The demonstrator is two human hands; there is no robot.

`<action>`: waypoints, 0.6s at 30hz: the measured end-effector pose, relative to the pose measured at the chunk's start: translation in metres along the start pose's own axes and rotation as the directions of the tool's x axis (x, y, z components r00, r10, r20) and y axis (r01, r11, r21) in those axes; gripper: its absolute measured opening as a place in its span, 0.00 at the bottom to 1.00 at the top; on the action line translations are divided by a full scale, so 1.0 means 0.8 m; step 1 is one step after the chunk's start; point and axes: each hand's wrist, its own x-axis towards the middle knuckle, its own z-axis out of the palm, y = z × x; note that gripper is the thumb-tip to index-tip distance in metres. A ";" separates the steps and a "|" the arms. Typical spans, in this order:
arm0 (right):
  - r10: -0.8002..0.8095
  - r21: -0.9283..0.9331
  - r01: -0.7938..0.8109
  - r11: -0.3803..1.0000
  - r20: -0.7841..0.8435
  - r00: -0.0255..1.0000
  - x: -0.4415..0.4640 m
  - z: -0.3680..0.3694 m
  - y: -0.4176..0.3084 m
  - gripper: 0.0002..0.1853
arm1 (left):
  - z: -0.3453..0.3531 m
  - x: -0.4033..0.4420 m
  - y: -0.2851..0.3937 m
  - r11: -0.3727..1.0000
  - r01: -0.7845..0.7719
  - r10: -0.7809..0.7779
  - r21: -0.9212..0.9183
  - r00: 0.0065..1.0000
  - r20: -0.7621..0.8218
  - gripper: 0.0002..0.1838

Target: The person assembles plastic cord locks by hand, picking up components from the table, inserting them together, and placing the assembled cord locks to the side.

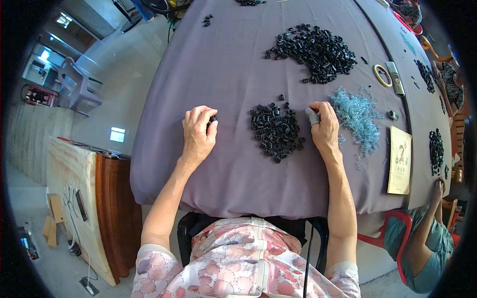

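Observation:
My left hand [199, 131] is closed around a small black plastic part [212, 119], above the cloth left of the near pile. My right hand [325, 126] is curled shut between that pile and a heap of pale blue springs [365, 119]. A grey fuzzy finger cover [312, 116] shows at its fingertips; whatever the fingers pinch is hidden. Between both hands lies a pile of small black plastic parts [276, 131], with a stray piece [282, 97] just above it.
A larger black heap [318, 52] lies farther back. To the right are a tape roll [382, 76], a remote control [395, 79] and a booklet [399, 160]. Another person's hand [439, 185] rests at the right table edge, near more black parts [436, 151].

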 end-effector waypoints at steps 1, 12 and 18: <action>-0.002 -0.003 0.002 1.000 0.004 1.000 0.000 0.001 0.001 0.12 | 0.000 0.000 0.000 1.000 0.003 -0.003 -0.012 1.000 -0.001 0.11; 0.112 0.142 -0.116 0.983 0.035 0.993 0.000 -0.002 -0.007 0.11 | -0.006 0.015 0.011 0.996 0.051 -0.057 -0.077 0.995 -0.081 0.10; 0.152 0.212 -0.148 0.966 -0.004 0.988 0.001 0.002 -0.004 0.11 | 0.017 0.062 0.034 0.982 -0.118 0.108 -0.145 0.991 -0.075 0.08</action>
